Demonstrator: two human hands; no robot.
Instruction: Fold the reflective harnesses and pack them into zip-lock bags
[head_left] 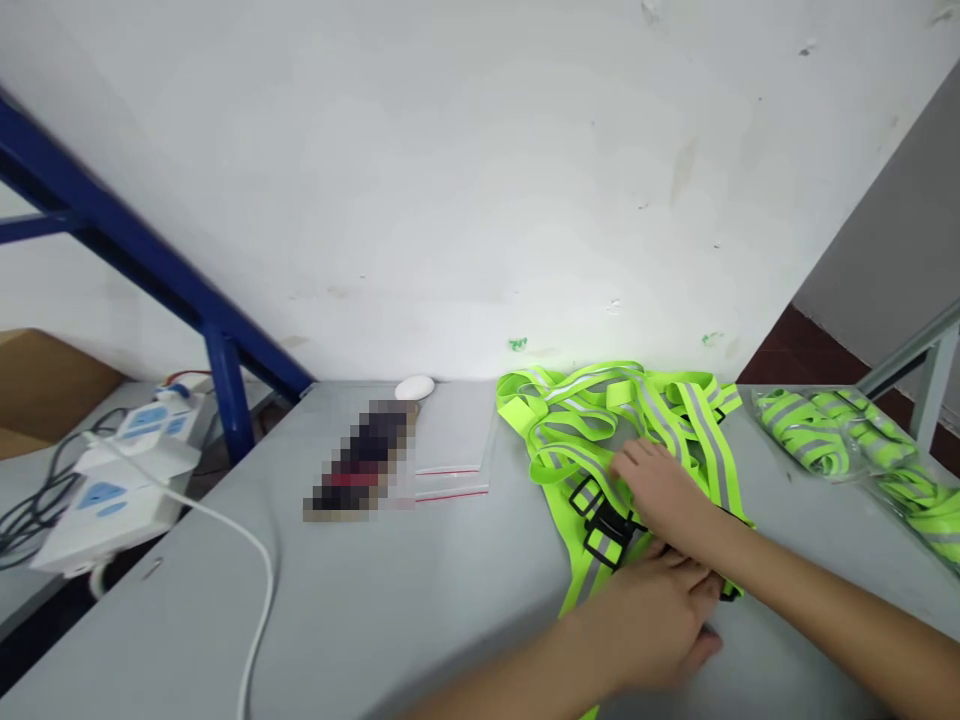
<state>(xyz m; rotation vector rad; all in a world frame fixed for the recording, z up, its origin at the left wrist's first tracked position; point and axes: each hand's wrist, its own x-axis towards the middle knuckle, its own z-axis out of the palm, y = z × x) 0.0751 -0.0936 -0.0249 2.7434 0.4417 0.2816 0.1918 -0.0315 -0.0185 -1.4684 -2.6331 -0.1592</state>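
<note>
A heap of fluorescent yellow-green reflective straps with grey stripes lies on the grey table, against the wall. Black plastic buckles sit among the bands. My right hand reaches in from the right, its fingers curled down into the straps beside the buckle. Below it, my left hand comes from the lower left with bent fingers closed on the bands, the tips partly hidden under my right wrist. One strap hangs down past my left forearm toward the near edge.
Clear zip bags with red seals lie left of the straps, beside a pixelated flat object and a white mouse-shaped object. Packed strap bundles lie at right. A white cable runs from power strips. Blue metal frame stands left.
</note>
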